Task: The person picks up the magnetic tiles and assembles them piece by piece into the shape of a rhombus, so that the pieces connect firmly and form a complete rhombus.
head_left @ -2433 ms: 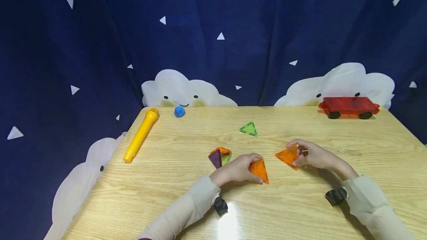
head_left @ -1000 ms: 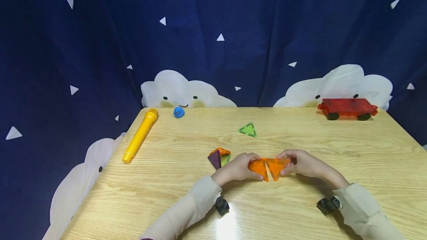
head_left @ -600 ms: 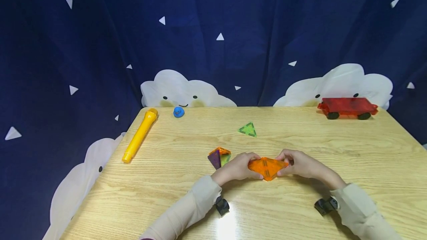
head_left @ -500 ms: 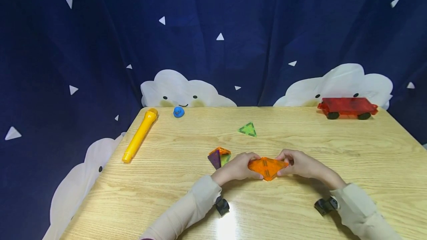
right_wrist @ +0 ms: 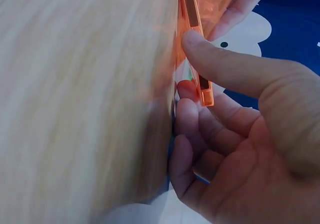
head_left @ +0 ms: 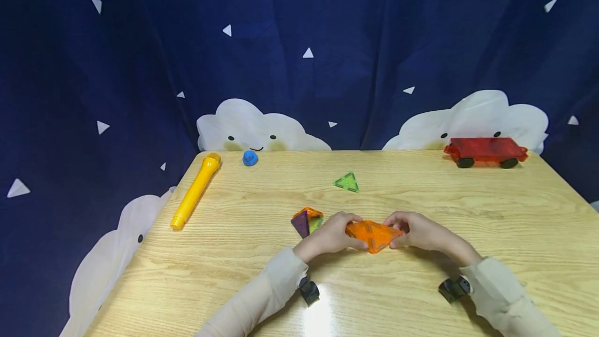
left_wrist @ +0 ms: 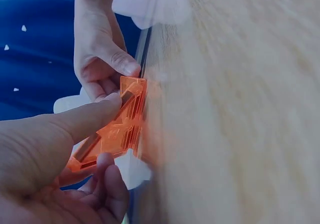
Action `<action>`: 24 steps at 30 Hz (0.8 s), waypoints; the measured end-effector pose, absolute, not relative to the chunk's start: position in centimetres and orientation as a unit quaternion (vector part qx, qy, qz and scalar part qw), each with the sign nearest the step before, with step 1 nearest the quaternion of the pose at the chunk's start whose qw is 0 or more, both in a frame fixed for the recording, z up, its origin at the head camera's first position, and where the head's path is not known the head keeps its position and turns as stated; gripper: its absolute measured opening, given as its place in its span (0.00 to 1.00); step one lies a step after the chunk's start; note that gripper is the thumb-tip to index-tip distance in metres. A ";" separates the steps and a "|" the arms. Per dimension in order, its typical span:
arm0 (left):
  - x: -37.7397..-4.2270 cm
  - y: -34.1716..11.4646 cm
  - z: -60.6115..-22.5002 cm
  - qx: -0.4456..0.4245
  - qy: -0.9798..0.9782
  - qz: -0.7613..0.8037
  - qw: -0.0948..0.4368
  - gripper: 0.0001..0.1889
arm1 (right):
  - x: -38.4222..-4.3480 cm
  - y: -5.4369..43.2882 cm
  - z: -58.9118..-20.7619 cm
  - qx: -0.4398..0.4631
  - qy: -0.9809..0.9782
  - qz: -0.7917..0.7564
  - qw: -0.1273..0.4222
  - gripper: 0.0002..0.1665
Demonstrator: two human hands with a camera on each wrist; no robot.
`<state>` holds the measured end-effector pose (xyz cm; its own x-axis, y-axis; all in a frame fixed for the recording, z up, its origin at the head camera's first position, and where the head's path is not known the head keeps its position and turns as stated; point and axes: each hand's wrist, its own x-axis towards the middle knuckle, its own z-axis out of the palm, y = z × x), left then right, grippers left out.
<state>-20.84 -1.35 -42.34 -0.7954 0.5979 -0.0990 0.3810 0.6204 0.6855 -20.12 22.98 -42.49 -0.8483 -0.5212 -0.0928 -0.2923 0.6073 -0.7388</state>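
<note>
Two orange triangular magnetic tiles meet edge to edge just above or on the table in the head view. My left hand (head_left: 332, 233) pinches the left orange tile (head_left: 359, 232), thumb at the near side and fingers at the far side. By its outer corner, the right orange tile (head_left: 385, 235) is held between the thumb and fingers of my right hand (head_left: 421, 230). The left wrist view shows the left tile (left_wrist: 114, 139) tilted off the table; in the right wrist view my thumb presses the right tile's edge (right_wrist: 192, 13).
Beside my left hand stands a small cluster of purple, orange and green tiles (head_left: 301, 223), partly hidden. A green triangle tile (head_left: 348, 182) lies farther back. Along the back are a yellow toy microphone (head_left: 195, 191), a blue rubber duck (head_left: 250, 158) and a red toy car (head_left: 486, 151).
My right hand has moved left and nearer with its tile. The two orange tiles, apart before, now touch along an edge. My left hand has barely moved.
</note>
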 end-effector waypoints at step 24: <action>-20.7 -2.0 -42.0 0.264 0.868 0.392 0.153 0.29 | -20.1 21.7 -42.2 -0.244 0.896 -0.342 0.145 0.21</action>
